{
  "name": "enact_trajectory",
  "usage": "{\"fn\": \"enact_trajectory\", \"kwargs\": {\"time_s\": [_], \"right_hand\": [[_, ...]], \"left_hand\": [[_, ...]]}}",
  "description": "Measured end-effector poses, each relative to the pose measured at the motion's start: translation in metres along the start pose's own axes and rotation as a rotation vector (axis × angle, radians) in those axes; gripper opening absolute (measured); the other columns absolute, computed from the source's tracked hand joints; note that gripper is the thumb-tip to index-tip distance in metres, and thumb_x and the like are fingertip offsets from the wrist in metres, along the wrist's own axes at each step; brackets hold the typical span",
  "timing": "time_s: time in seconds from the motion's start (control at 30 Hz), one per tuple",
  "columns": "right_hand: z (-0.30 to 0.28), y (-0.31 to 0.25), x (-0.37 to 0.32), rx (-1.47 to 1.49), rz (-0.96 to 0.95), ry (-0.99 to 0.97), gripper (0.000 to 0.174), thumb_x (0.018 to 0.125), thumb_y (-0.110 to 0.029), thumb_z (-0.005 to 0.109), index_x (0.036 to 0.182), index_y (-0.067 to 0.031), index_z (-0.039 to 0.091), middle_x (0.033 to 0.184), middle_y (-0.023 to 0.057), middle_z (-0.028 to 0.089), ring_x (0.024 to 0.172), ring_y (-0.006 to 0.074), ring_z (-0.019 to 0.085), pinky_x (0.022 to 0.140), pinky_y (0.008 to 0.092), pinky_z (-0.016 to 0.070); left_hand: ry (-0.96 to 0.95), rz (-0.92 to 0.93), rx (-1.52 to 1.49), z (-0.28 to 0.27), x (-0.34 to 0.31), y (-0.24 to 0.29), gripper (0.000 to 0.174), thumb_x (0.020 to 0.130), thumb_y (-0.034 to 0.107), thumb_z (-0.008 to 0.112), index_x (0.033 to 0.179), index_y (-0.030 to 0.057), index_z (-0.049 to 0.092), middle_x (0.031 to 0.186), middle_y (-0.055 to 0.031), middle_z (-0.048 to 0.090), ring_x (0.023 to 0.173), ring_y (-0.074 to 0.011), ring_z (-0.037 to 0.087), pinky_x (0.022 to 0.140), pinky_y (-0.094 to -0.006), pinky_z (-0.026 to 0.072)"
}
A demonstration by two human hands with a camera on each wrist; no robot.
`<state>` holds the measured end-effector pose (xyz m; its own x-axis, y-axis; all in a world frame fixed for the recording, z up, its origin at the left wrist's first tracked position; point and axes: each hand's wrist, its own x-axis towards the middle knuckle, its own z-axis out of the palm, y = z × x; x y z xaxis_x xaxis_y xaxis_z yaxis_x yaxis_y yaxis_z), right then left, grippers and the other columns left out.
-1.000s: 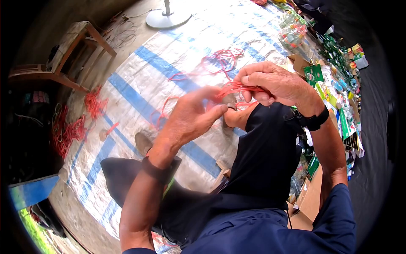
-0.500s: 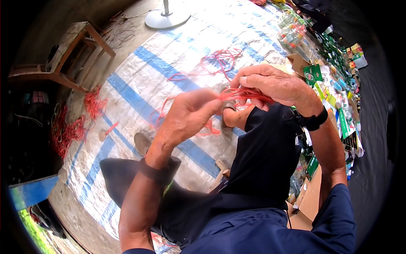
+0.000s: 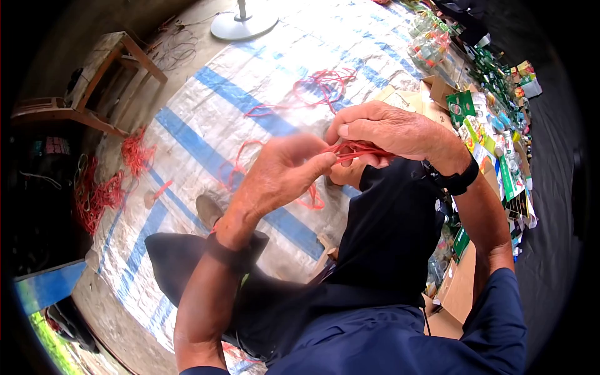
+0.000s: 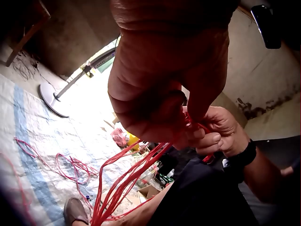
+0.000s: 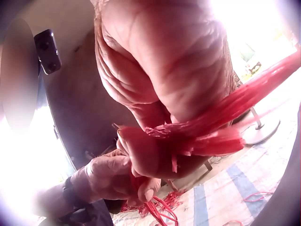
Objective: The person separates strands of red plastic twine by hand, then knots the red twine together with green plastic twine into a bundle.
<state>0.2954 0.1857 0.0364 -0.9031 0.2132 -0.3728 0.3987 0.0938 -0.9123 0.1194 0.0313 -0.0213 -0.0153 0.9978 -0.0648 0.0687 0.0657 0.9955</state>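
A bundle of red plastic twine (image 3: 359,150) stretches between the two hands above the person's knees. The left hand (image 3: 284,169) pinches its near end between thumb and fingers. Curled fingers of the right hand (image 3: 394,134) grip the other part of the bundle. In the left wrist view, long red strands (image 4: 127,183) hang below the left hand, with the right hand (image 4: 218,132) close behind. The right wrist view shows flat red strands (image 5: 211,120) running across the right palm, and the left hand (image 5: 113,176) lower down holding looped twine.
A white and blue striped tarp (image 3: 206,125) covers the floor, with loose red twine (image 3: 325,87) on it. Tangled red twine (image 3: 100,194) lies at the left near a wooden chair (image 3: 103,75). Bottles and cartons (image 3: 500,144) pile up at the right. A round stand base (image 3: 244,26) stands at the back.
The left hand has come from loosely spread fingers to pinching the bundle's end. The right hand keeps its grip and has shifted slightly left.
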Motion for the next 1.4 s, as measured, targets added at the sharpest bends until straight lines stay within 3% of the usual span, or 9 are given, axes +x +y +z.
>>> {"fn": "enact_trajectory", "kwargs": {"time_s": [0.13, 0.2, 0.3, 0.37, 0.5, 0.8, 1.17, 1.3, 1.4], "right_hand": [[0.005, -0.003, 0.000, 0.075, 0.091, 0.020, 0.030, 0.102, -0.022, 0.046, 0.109, 0.0009, 0.064, 0.073, 0.0037, 0.061, 0.050, 0.0063, 0.049, 0.043, 0.0221, 0.0394], [0.006, 0.000, 0.003, -0.050, -0.043, -0.010, 0.030, 0.102, -0.023, 0.045, 0.109, 0.0006, 0.064, 0.073, 0.0029, 0.059, 0.050, 0.0062, 0.049, 0.043, 0.0222, 0.0398], [0.009, -0.004, 0.003, -0.039, 0.000, -0.011, 0.031, 0.102, -0.024, 0.045, 0.108, 0.0003, 0.064, 0.073, 0.0025, 0.059, 0.050, 0.0061, 0.049, 0.043, 0.0222, 0.0397], [0.013, -0.007, 0.000, -0.006, 0.077, 0.008, 0.031, 0.103, -0.024, 0.046, 0.108, 0.0002, 0.064, 0.073, 0.0025, 0.059, 0.050, 0.0060, 0.049, 0.044, 0.0221, 0.0393], [0.008, 0.000, 0.000, -0.016, 0.109, -0.012, 0.032, 0.103, -0.025, 0.045, 0.104, 0.0000, 0.063, 0.072, 0.0021, 0.058, 0.051, 0.0057, 0.047, 0.043, 0.0216, 0.0379], [0.008, -0.003, -0.010, -0.022, 0.160, 0.035, 0.029, 0.103, -0.026, 0.049, 0.101, -0.0003, 0.064, 0.071, 0.0005, 0.058, 0.052, 0.0033, 0.046, 0.044, 0.0206, 0.0358], [-0.013, -0.004, -0.032, -0.107, 0.153, 0.127, 0.019, 0.096, -0.014, 0.056, 0.106, -0.0032, 0.066, 0.072, -0.0034, 0.060, 0.053, -0.0009, 0.037, 0.043, 0.0176, 0.0237], [-0.028, 0.001, -0.045, -0.080, 0.264, 0.325, 0.018, 0.097, -0.014, 0.055, 0.105, -0.0029, 0.067, 0.067, -0.0057, 0.052, 0.051, -0.0008, 0.034, 0.043, 0.0180, 0.0216], [-0.055, 0.032, -0.059, 0.005, 0.095, 0.445, 0.021, 0.100, -0.018, 0.057, 0.103, 0.0001, 0.067, 0.066, -0.0073, 0.044, 0.048, -0.0014, 0.033, 0.040, 0.0175, 0.0221]], "left_hand": [[0.007, 0.017, 0.024, 0.001, -0.001, -0.001, 0.019, 0.094, 0.019, 0.070, 0.098, 0.0003, 0.073, 0.077, 0.0006, 0.068, 0.069, -0.0047, 0.056, 0.062, -0.0219, 0.0455], [0.011, 0.005, 0.033, 0.002, -0.001, 0.000, 0.018, 0.094, 0.018, 0.070, 0.097, 0.0003, 0.073, 0.076, 0.0007, 0.068, 0.068, -0.0045, 0.056, 0.061, -0.0219, 0.0454], [0.007, -0.011, 0.058, 0.002, -0.001, 0.000, 0.018, 0.094, 0.018, 0.070, 0.096, 0.0000, 0.073, 0.078, -0.0001, 0.070, 0.069, -0.0046, 0.057, 0.061, -0.0222, 0.0462], [-0.008, -0.026, -0.010, 0.003, -0.001, 0.000, 0.022, 0.093, 0.015, 0.066, 0.097, -0.0059, 0.071, 0.081, -0.0079, 0.072, 0.076, -0.0117, 0.065, 0.069, -0.0283, 0.0517], [0.026, -0.003, -0.013, 0.002, -0.003, -0.001, 0.022, 0.093, 0.015, 0.067, 0.098, -0.0060, 0.071, 0.081, -0.0081, 0.072, 0.075, -0.0114, 0.065, 0.069, -0.0278, 0.0516], [0.112, -0.006, -0.113, -0.006, 0.001, -0.005, 0.021, 0.096, 0.023, 0.067, 0.102, 0.0041, 0.074, 0.084, -0.0040, 0.074, 0.067, -0.0033, 0.057, 0.061, -0.0192, 0.0448], [0.585, 0.051, -0.263, -0.066, -0.007, 0.010, 0.020, 0.099, 0.021, 0.062, 0.105, 0.0036, 0.068, 0.086, -0.0070, 0.072, 0.066, -0.0085, 0.063, 0.064, -0.0230, 0.0538], [0.769, 0.070, -0.300, -0.088, -0.015, 0.016, 0.018, 0.099, 0.021, 0.062, 0.104, 0.0037, 0.067, 0.088, -0.0076, 0.072, 0.068, -0.0106, 0.065, 0.065, -0.0262, 0.0563], [0.797, 0.126, -0.313, -0.111, -0.023, 0.012, 0.018, 0.099, 0.020, 0.062, 0.104, 0.0034, 0.067, 0.088, -0.0086, 0.072, 0.069, -0.0122, 0.066, 0.065, -0.0276, 0.0567]]}}
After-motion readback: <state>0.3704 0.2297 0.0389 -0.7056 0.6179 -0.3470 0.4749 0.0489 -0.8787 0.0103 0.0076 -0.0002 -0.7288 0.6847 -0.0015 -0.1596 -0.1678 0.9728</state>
